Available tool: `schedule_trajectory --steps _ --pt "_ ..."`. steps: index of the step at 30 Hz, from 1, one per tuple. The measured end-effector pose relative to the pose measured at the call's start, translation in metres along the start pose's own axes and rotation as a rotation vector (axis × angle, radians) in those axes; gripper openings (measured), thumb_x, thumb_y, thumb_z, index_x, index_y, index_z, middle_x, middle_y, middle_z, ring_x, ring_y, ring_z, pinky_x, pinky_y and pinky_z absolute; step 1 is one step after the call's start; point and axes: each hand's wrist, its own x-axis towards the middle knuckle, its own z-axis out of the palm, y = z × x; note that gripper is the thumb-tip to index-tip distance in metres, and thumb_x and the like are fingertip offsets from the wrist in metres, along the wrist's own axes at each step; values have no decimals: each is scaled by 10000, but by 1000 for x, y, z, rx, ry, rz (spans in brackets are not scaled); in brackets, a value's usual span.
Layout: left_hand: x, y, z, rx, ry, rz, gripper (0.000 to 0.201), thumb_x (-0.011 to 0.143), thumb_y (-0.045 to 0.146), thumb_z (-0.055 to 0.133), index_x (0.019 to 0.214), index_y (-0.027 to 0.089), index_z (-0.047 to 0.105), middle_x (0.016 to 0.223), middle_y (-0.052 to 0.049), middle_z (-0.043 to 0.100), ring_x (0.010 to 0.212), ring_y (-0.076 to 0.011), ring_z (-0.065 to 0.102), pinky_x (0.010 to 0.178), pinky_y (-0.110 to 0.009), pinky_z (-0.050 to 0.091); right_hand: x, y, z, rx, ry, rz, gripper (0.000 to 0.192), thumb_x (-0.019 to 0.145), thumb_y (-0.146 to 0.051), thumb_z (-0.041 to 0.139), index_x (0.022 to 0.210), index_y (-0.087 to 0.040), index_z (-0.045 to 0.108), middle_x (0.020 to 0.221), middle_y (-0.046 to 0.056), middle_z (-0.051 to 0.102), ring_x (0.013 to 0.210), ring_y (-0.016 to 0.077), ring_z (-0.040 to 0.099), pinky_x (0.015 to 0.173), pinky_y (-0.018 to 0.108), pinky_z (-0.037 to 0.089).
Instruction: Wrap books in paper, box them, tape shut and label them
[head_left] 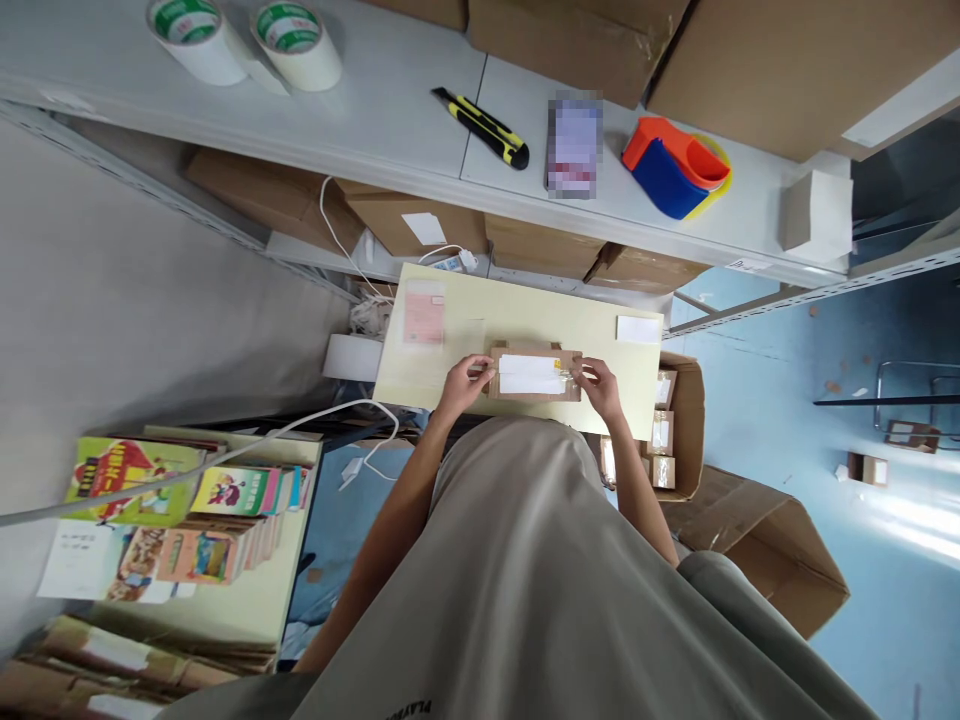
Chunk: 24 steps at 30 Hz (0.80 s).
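A small cardboard box [531,386] with a white label on top lies on the pale yellow table [457,290] in front of me. My left hand [466,385] grips its left end, thumb and fingers curled at the edge. At the opposite end, my right hand [598,387] holds the box with bent fingers, beside a shiny strip of clear tape. To the left on the tabletop lies a pink printed sheet [424,315], and a white slip [639,329] is near the right edge.
The shelf above bears tape rolls [296,50], a box cutter [484,128], a phone [574,145], a red-and-blue tape dispenser [675,165] and large cartons. Right of the table stands an open carton [686,430] of small boxes. Books [139,480] and a white cable [262,437] are at left.
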Motion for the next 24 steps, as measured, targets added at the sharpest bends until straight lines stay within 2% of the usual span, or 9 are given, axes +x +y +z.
schedule_trajectory --steps 2,5,9,14,18,21,24 --pt "-1 -8 5 -12 24 -34 498 857 669 836 1075 229 749 1206 -120 828 1002 -259 800 961 -430 676 -2 6 5 0 29 45 826 761 -963 801 1198 -262 789 1431 167 776 1256 349 784 1127 579 662" --pt "-2 -16 11 -29 69 -52 534 845 660 863 1126 227 726 1258 -141 820 1053 -278 807 990 -458 673 -6 12 11 34 76 80 844 756 -958 800 1216 -251 763 1418 177 791 1260 355 781 1158 594 646" --pt "5 -20 12 -24 64 -32 524 892 664 841 1152 222 734 1270 -150 829 1166 -300 805 1090 -486 648 -6 11 14 42 92 74 841 761 -953 800 1225 -252 768 1428 178 793 1259 362 781 1122 594 665" --pt "21 -17 7 -16 38 -31 474 876 639 853 1081 219 772 1218 -147 858 1143 -321 822 1092 -514 657 6 5 13 -7 64 42 817 782 -961 760 1200 -260 772 1380 161 813 1193 350 791 1063 574 687" --pt "33 -12 5 -22 20 -43 435 839 592 895 1041 221 790 1198 -149 871 1133 -340 830 1093 -539 665 12 3 12 17 58 53 794 746 -935 804 1159 -258 774 1348 158 813 1152 345 793 1067 594 684" --pt "37 -9 2 -33 4 -71 457 829 593 910 1057 214 795 1216 -156 867 1161 -351 830 1099 -548 669 9 -1 13 47 61 64 801 731 -923 834 1159 -248 777 1380 165 814 1167 354 801 1084 601 679" --pt "33 -5 -1 -56 17 -87 493 835 614 911 1089 206 799 1259 -165 863 1192 -360 826 1117 -559 666 2 -11 12 67 56 63 800 780 -902 836 1238 -248 799 1438 167 813 1244 376 800 1108 605 675"
